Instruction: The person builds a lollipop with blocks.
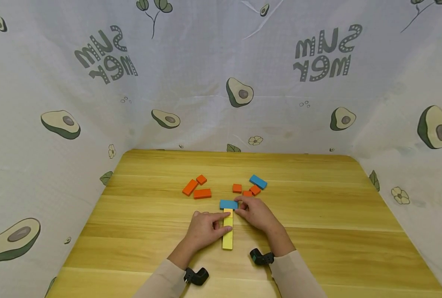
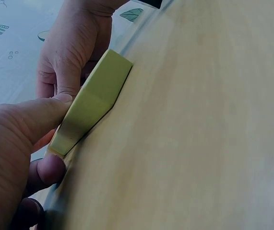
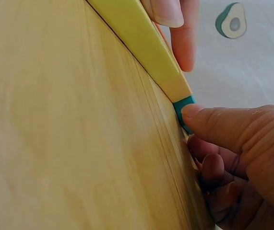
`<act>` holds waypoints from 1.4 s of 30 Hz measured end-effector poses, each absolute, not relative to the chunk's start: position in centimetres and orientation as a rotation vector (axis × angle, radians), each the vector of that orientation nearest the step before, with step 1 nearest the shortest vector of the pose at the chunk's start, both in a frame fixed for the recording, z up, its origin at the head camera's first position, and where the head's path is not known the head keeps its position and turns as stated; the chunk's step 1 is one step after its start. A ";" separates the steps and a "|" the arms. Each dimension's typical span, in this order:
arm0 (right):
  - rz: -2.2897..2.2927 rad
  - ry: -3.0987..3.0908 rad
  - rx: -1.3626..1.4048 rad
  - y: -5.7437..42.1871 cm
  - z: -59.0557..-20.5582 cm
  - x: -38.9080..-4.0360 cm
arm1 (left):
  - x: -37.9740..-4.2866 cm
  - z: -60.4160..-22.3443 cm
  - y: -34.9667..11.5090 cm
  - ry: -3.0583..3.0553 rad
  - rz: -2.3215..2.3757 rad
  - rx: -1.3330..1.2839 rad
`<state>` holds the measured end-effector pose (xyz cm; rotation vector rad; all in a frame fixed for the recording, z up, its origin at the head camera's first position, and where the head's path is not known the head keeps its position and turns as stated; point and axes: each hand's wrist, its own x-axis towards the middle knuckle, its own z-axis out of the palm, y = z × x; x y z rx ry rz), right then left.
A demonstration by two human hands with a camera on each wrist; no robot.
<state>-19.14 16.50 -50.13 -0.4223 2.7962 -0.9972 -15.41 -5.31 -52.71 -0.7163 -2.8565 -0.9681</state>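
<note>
A long yellow block (image 1: 227,241) lies end to end with a short yellow block (image 1: 228,210) on the table. Across their far end sits a blue block (image 1: 227,204), making a T shape. My left hand (image 1: 204,229) rests its extended index finger on the short yellow block and its thumb on the long one; its other fingers are bent. Thumb and index finger of my right hand (image 1: 257,214) pinch the blue block at its right end. In the right wrist view that thumb (image 3: 208,122) presses the blue block's near side, partly covering it.
Beyond the hands, orange blocks (image 1: 202,193) lie in a group at the left. More orange blocks (image 1: 237,188) and a second blue block (image 1: 258,182) lie at the right. A printed curtain (image 1: 206,124) hangs behind the wooden table (image 1: 336,231).
</note>
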 end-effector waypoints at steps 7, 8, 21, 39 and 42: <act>-0.967 2.812 -0.431 16.4 -50.3 -19.2 | -15.4 -52.7 -5.4 -2.858 -0.973 -0.715; -0.965 2.814 -0.429 16.4 -50.3 -19.1 | -15.3 -52.7 -5.4 -2.859 -0.970 -0.717; -0.966 2.821 -0.445 16.3 -50.4 -19.1 | -15.8 -51.9 -5.6 -2.957 -0.940 -0.736; -1.127 2.768 -0.297 17.1 -50.8 -19.5 | -16.4 -50.9 -5.4 -3.093 -0.955 -0.701; -1.124 2.871 -0.232 17.3 -50.5 -19.9 | -16.4 -51.0 -5.3 -3.086 -0.938 -0.704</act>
